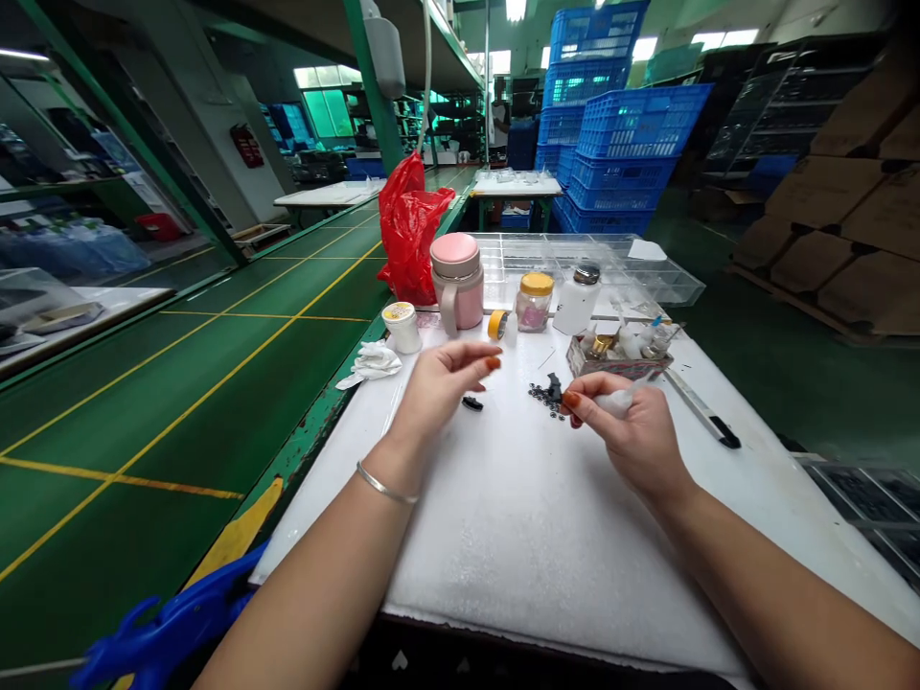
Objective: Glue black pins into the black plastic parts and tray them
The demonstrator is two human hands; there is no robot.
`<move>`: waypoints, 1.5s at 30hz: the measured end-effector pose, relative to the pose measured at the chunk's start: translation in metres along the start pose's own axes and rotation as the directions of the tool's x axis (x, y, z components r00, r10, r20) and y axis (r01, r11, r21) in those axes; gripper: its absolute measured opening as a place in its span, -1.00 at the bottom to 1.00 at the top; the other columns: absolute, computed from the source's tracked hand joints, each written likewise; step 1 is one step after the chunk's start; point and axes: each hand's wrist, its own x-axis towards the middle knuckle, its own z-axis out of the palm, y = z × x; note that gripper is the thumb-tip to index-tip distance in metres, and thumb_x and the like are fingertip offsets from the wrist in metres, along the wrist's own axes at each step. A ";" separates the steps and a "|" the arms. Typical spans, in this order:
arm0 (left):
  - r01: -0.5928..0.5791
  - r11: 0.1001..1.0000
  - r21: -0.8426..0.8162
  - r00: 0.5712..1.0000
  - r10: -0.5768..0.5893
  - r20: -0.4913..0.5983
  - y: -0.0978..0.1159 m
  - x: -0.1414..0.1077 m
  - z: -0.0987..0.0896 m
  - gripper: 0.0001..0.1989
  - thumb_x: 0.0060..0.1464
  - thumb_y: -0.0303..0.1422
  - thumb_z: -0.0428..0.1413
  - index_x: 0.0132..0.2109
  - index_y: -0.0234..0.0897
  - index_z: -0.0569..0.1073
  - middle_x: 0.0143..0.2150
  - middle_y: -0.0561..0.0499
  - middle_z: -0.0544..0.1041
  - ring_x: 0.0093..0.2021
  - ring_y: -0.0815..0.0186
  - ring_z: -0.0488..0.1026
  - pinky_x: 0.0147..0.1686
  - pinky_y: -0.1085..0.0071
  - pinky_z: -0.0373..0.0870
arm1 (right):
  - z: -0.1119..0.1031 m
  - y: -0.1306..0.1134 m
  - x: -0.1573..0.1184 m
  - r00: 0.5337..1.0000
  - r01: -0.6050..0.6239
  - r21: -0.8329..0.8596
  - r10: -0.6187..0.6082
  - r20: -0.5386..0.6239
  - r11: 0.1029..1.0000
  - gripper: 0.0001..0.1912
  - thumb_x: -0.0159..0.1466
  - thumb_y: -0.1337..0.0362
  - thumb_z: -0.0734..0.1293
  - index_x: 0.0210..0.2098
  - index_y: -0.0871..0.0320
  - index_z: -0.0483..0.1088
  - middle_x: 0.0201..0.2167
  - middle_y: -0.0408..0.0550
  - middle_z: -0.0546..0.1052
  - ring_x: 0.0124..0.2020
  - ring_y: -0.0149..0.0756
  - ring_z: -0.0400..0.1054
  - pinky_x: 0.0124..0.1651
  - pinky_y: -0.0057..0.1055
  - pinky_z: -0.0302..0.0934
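My left hand hovers over the white tabletop, its fingers curved with the thumb near the fingertips; whether anything small is between them is hidden. Just right of its fingertips, a small black curved part lies on the table. My right hand is closed on a small white bottle, and a black part is at its fingertips. Several tiny black rings are scattered on the table beside and below that part. A silver bangle is on my left wrist.
Along the back stand a white tub, pink mug, red bag, yellow-lidded jar and white bottle. A small box of bottles and a cutter knife are on the right. White gloves lie left.
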 end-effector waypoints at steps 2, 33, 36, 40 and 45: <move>-0.022 0.992 0.123 0.991 0.038 -0.126 -0.002 0.008 -0.017 -0.69 -0.01 -0.21 0.26 -0.18 -0.34 0.59 -0.26 -0.07 0.58 -0.24 0.26 0.49 -0.36 0.47 0.40 | -0.002 0.000 0.001 1.000 0.004 -0.003 -0.004 -0.007 1.000 -0.74 0.22 0.10 0.43 -0.42 0.17 0.48 -0.50 -0.07 0.49 -0.49 -0.34 0.32 -0.43 -0.43 0.21; -0.073 0.639 0.765 0.985 -0.074 0.156 -0.019 0.007 -0.019 -0.80 0.03 -0.52 0.12 -0.27 -0.19 0.61 -0.21 0.00 0.60 -0.20 0.20 0.50 -0.25 0.37 0.35 | -0.004 -0.001 0.004 0.999 0.034 -0.073 -0.031 0.033 0.997 -0.78 0.21 0.15 0.43 -0.43 0.19 0.49 -0.53 -0.11 0.49 -0.51 -0.36 0.30 -0.44 -0.43 0.12; -0.016 0.914 0.406 0.987 -0.051 0.154 -0.011 0.000 0.002 -0.84 0.08 -0.33 0.19 -0.20 -0.28 0.60 -0.23 -0.05 0.60 -0.20 0.20 0.52 -0.25 0.38 0.43 | -0.003 -0.002 0.004 0.998 0.054 -0.088 -0.050 0.041 0.995 -0.79 0.22 0.16 0.42 -0.43 0.19 0.49 -0.53 -0.11 0.49 -0.50 -0.36 0.31 -0.42 -0.42 0.13; 0.139 0.990 -0.010 0.957 -0.132 0.258 -0.003 -0.013 0.029 -0.66 -0.01 -0.22 0.30 -0.13 -0.36 0.61 -0.25 -0.13 0.61 -0.22 0.20 0.54 -0.33 0.43 0.47 | 0.001 -0.001 0.002 0.996 0.092 -0.145 -0.088 0.031 0.985 -0.81 0.24 0.19 0.40 -0.41 0.18 0.49 -0.54 -0.14 0.48 -0.48 -0.36 0.33 -0.39 -0.42 0.14; 0.153 0.980 -0.125 0.972 -0.127 0.196 -0.005 -0.019 0.038 -0.75 -0.01 -0.33 0.30 -0.18 -0.39 0.63 -0.29 -0.12 0.62 -0.29 0.29 0.52 -0.35 0.50 0.45 | 0.007 0.000 -0.001 0.992 0.122 -0.240 -0.122 0.015 0.963 -0.86 0.25 0.23 0.39 -0.40 0.15 0.49 -0.53 -0.19 0.48 -0.47 -0.39 0.32 -0.34 -0.43 0.15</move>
